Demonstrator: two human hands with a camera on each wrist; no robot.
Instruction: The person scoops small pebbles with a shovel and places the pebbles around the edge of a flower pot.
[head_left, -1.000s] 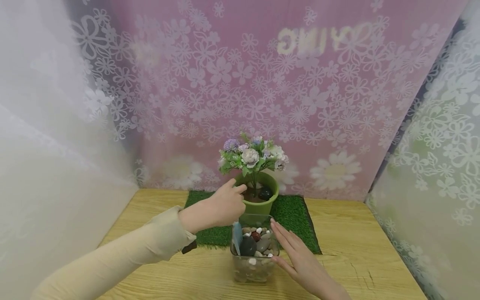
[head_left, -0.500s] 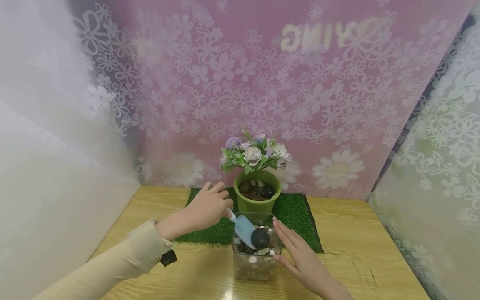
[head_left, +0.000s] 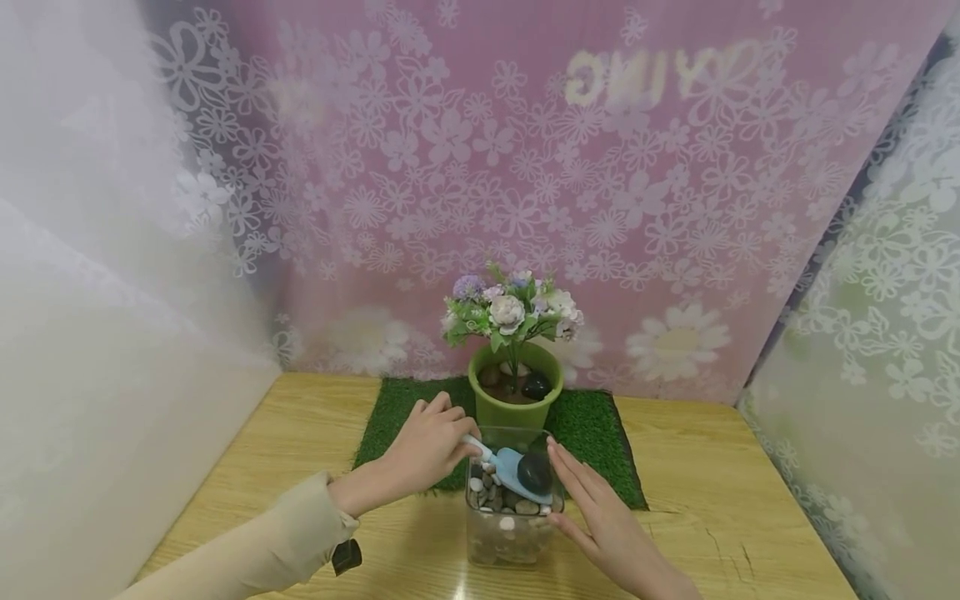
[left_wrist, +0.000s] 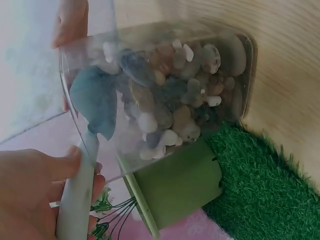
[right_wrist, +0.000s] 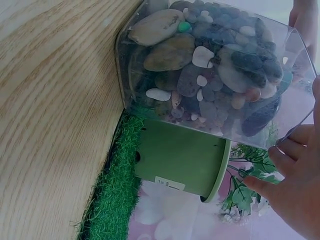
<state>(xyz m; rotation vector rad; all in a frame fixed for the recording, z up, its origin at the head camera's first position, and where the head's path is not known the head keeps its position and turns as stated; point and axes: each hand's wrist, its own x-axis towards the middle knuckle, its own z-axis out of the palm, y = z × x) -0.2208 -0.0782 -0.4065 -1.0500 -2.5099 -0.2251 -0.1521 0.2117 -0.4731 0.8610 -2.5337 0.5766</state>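
Observation:
My left hand (head_left: pixel 429 446) grips the white handle of a small light-blue trowel (head_left: pixel 512 471). The trowel's blade lies inside a clear plastic box (head_left: pixel 502 542) and bears a large black stone (head_left: pixel 535 473). Below the blade, pebbles (left_wrist: pixel 170 100) of several colours and sizes fill much of the box. With its fingers straight, my right hand (head_left: pixel 596 517) rests against the box's right side, fingertips at the rim. Just behind the box stands a green flower pot (head_left: pixel 517 408), which holds a few stones, one of them black, around the stem of a flower bunch (head_left: pixel 510 312).
The pot stands on a green artificial-grass mat (head_left: pixel 592 433) spread over a wood-grain table (head_left: pixel 712 500). A pink floral curtain (head_left: pixel 487 183) hangs behind, with pale sheets at both sides.
My left hand has drawn back from the pot to the box and taken hold of the trowel. The blade has moved rightward, with the black stone on it. My right hand stays put.

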